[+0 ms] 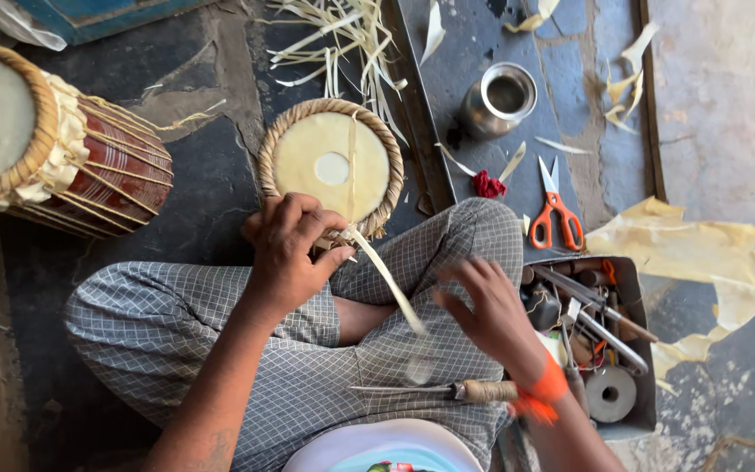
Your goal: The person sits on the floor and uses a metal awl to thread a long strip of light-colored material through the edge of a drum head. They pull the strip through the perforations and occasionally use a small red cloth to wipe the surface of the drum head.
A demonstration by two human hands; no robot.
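Dark stone floor, littered with pale strips. Centre frame: round drum head (pixel 331 166), left hand (pixel 286 253) clamped on its woven rim. Right hand (pixel 487 310), fingers spread, blurred, grip on strap (pixel 386 273) unclear. Lower right: grey box (pixel 635 288) of tools; upper centre: steel cup (pixel 500 100), contents unclear.

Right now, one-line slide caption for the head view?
Seated cross-legged, left hand steadies a small drumhead while right hand pulls a pale strip.
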